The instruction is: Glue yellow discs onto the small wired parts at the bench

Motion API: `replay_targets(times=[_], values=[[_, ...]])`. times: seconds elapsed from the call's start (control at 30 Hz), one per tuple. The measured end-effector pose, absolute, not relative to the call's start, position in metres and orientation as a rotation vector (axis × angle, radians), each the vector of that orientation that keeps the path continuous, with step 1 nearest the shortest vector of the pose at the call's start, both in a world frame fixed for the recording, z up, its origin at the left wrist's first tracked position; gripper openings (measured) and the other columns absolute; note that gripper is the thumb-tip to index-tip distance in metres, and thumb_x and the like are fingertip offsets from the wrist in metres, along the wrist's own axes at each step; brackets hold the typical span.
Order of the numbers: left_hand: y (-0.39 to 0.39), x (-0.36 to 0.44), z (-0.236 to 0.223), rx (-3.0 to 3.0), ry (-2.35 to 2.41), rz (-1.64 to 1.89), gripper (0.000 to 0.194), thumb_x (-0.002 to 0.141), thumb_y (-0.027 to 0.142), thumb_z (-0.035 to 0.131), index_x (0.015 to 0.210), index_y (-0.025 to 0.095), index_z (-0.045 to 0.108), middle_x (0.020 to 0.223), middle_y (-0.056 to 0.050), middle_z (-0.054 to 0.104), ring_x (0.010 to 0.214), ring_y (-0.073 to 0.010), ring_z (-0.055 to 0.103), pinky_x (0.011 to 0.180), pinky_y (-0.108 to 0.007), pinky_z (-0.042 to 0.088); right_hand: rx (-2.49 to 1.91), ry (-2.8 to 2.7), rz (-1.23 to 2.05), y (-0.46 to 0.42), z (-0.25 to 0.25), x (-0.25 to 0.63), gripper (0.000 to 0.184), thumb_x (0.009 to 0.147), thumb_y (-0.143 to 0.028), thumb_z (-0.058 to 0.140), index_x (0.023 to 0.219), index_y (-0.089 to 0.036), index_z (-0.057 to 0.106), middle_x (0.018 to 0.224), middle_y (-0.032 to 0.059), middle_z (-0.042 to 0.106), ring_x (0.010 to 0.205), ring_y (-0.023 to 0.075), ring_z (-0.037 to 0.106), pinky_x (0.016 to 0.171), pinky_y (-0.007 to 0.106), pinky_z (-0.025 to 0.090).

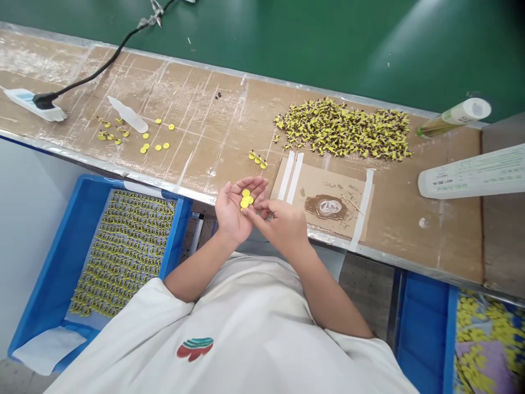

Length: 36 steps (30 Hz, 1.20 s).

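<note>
My left hand (pixel 234 216) is turned palm up, with its fingers slightly curled. Several small round yellow discs (pixel 246 198) lie together in that palm. Reaching in from the right, my right hand (pixel 283 221) has its thumb and fingers pinched at the edge of the palm, close to the discs. What sits between those fingertips is too small to make out. Just beyond the hands, a short row of small yellow-and-dark figures on round bases (pixel 257 160) stands on the cardboard-covered bench (pixel 213 148).
A large heap of yellow-and-dark pieces (pixel 344 128) lies at back right. Clear glue (pixel 330 208) pools on a taped cardboard piece (pixel 311 183). Loose discs (pixel 158 148) and a white bottle (pixel 128 115) lie left. A blue crate (pixel 45 279) holds rows of figures; white cylinders (pixel 471 174) stand right.
</note>
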<state>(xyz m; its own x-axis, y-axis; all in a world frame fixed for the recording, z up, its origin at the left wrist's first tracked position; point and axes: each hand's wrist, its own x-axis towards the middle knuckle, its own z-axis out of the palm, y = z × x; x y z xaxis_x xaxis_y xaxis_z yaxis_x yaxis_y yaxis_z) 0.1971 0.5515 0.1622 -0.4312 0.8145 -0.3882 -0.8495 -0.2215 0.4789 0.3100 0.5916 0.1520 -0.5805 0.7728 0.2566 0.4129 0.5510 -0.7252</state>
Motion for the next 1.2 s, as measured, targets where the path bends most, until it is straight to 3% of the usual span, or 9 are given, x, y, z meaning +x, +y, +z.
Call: replay_targets(times=[0.2, 0.33, 0.5, 0.73, 0.87, 1.0, 1.2], values=[[0.555, 0.206, 0.164, -0.138, 0.768, 1.844, 0.038, 0.091, 0.044, 0.046, 0.077, 0.018, 0.069, 0.081, -0.005, 0.071, 0.088, -0.0179, 0.070, 0.102, -0.038, 0.049, -1.041, -1.982, 1.368, 0.592, 0.150, 0.312, 0.019, 0.077, -0.040, 0.078, 0.082, -0.023, 0.072, 0.064, -0.0044, 0.064, 0.055, 0.0096, 0.053, 0.055, 0.023, 0.042], [0.559, 0.209, 0.166, -0.235, 0.802, 1.812, 0.036, 0.091, 0.040, 0.045, 0.073, 0.017, 0.064, 0.073, -0.002, 0.064, 0.076, -0.0146, 0.066, 0.089, -0.033, 0.053, -1.071, -1.908, 1.571, 0.590, 0.153, 0.315, 0.015, 0.079, -0.036, 0.073, 0.080, -0.020, 0.071, 0.062, -0.0036, 0.060, 0.053, 0.0089, 0.048, 0.052, 0.022, 0.039], [0.562, 0.214, 0.166, -0.235, 0.793, 1.787, 0.034, 0.091, 0.040, 0.044, 0.073, 0.018, 0.061, 0.072, -0.002, 0.060, 0.074, -0.0146, 0.065, 0.075, -0.029, 0.051, -1.190, -1.889, 1.519, 0.591, 0.157, 0.321, 0.024, 0.075, -0.039, 0.077, 0.089, -0.020, 0.071, 0.068, -0.0019, 0.064, 0.056, 0.0101, 0.051, 0.056, 0.024, 0.043], [0.566, 0.228, 0.165, -0.211, 0.751, 1.767, 0.033, 0.090, 0.039, 0.045, 0.070, 0.017, 0.059, 0.070, -0.002, 0.057, 0.074, -0.0142, 0.063, 0.080, -0.029, 0.051, -1.128, -1.766, 1.762, 0.597, 0.157, 0.332, 0.021, 0.072, -0.036, 0.076, 0.082, -0.018, 0.070, 0.060, -0.0036, 0.056, 0.054, 0.0093, 0.048, 0.051, 0.022, 0.039], [0.573, 0.232, 0.165, -0.206, 0.687, 1.754, 0.031, 0.089, 0.036, 0.047, 0.069, 0.016, 0.061, 0.071, -0.002, 0.057, 0.077, -0.0146, 0.063, 0.084, -0.031, 0.052, -1.102, -1.696, 1.578, 0.593, 0.161, 0.341, 0.016, 0.074, -0.034, 0.076, 0.079, -0.019, 0.072, 0.074, 0.0009, 0.067, 0.058, 0.0096, 0.053, 0.054, 0.023, 0.044], [0.578, 0.232, 0.164, -0.204, 0.639, 1.674, 0.028, 0.088, 0.032, 0.049, 0.072, 0.015, 0.064, 0.074, -0.003, 0.059, 0.072, -0.0125, 0.061, 0.071, -0.026, 0.052, -1.113, -1.521, 1.641, 0.593, 0.171, 0.354, 0.022, 0.075, -0.039, 0.080, 0.086, -0.020, 0.076, 0.066, 0.0001, 0.068, 0.049, 0.0099, 0.055, 0.047, 0.023, 0.044], [0.570, 0.239, 0.160, -0.030, 0.619, 1.450, 0.020, 0.086, 0.031, 0.062, 0.093, 0.016, 0.075, 0.084, -0.002, 0.064, 0.053, -0.0043, 0.045, 0.050, -0.020, 0.044, -1.022, -1.143, 1.795, 0.607, 0.182, 0.368, 0.036, 0.068, -0.036, 0.089, 0.094, -0.019, 0.071, 0.074, 0.0021, 0.074, 0.051, 0.0107, 0.061, 0.045, 0.021, 0.048]])
